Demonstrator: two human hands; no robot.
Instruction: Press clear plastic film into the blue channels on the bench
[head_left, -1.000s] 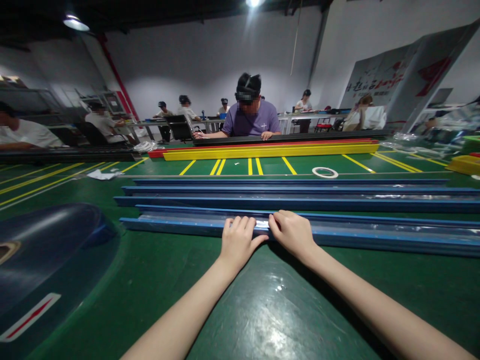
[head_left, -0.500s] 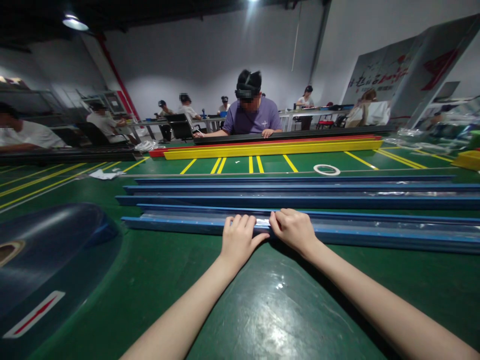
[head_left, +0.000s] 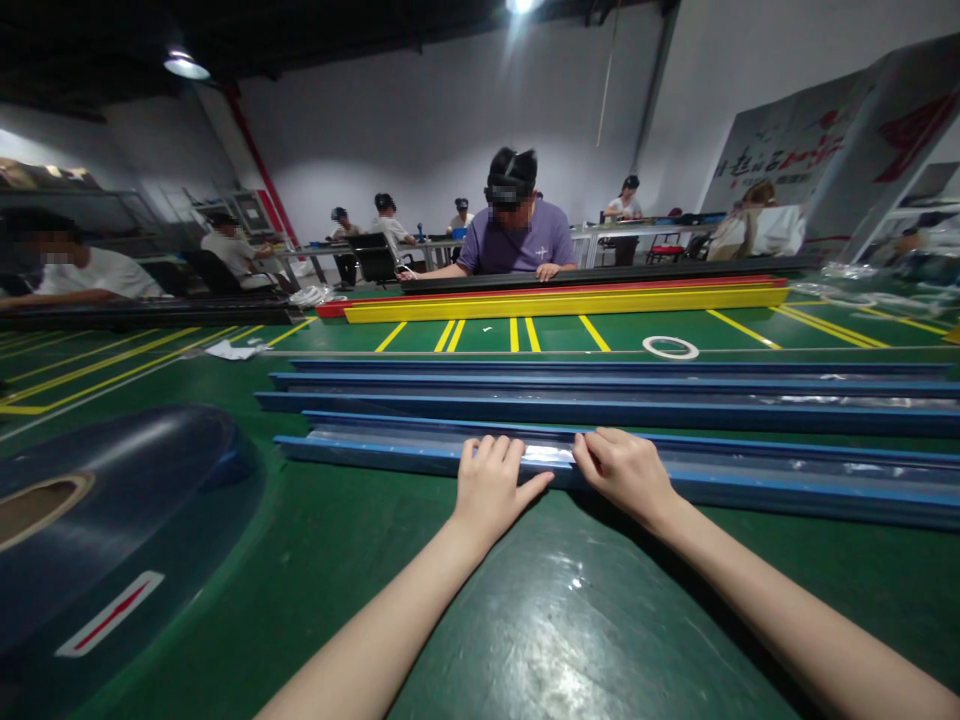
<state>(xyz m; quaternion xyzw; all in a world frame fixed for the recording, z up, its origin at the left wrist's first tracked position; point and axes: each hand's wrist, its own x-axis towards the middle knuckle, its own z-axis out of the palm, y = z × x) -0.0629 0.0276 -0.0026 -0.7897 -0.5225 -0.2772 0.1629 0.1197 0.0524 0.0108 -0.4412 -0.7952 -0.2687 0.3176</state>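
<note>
Near blue channel (head_left: 720, 490) lies on the green table (head_left: 337, 600), running left to right just in front of the worker, its right end beyond view; more blue channels (head_left: 600, 408) lie parallel on the far side. Left hand (head_left: 491, 490) drapes its fingers over the near wall, thumb spread away to the right, resting rather than clamped. Right hand (head_left: 626, 475) is loosely curled at the far wall; whether it pinches anything is hidden by its own knuckles. Between the hands, a glossy patch (head_left: 547, 455) shows inside the trough, perhaps clear film. Judgement: channel likely light for its length, stiff along its run but apt to twist, slick inside; best held by both walls, hands well apart. Clear roll (head_left: 172, 455) at left bears a white label (head_left: 109, 614) with a red stripe, no legible words. Far-right banner (head_left: 787, 150) carries red and dark characters, too blurred to read.
</note>
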